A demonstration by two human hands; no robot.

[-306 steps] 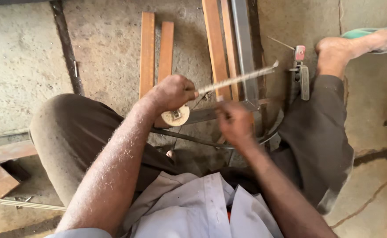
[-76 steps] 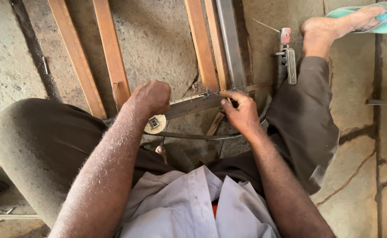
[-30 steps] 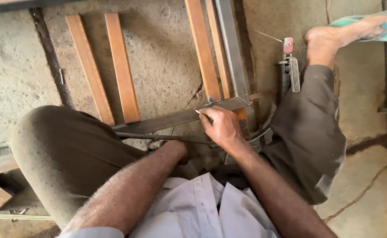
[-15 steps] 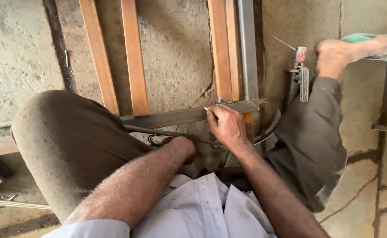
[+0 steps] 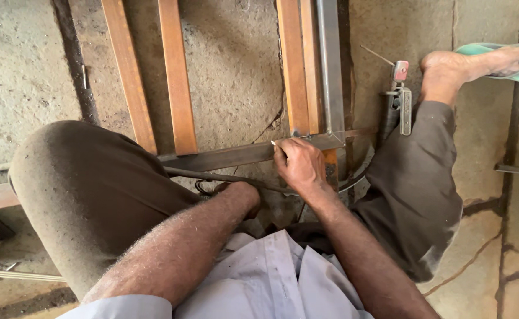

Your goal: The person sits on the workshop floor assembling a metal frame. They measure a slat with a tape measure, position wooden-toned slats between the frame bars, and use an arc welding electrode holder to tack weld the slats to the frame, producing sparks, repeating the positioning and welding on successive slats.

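We see the right hand (image 5: 299, 166) pinching a small white marker against the flat steel bar (image 5: 236, 156), which lies across the wooden slats (image 5: 175, 77) on the floor. The left hand (image 5: 243, 198) reaches beneath the bar, its grip hidden, so we cannot tell what it holds. We judge this a marking step, calling for a steady stroke.

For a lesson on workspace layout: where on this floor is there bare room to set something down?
Bare concrete floor lies between the two pairs of orange wooden slats, and left of them. It is crowded around the right hand on the flat metal bar, near the grey metal tube.

Bare concrete floor (image 5: 236, 71) between wooden slats (image 5: 177, 77), knee (image 5: 82, 177) leftward.
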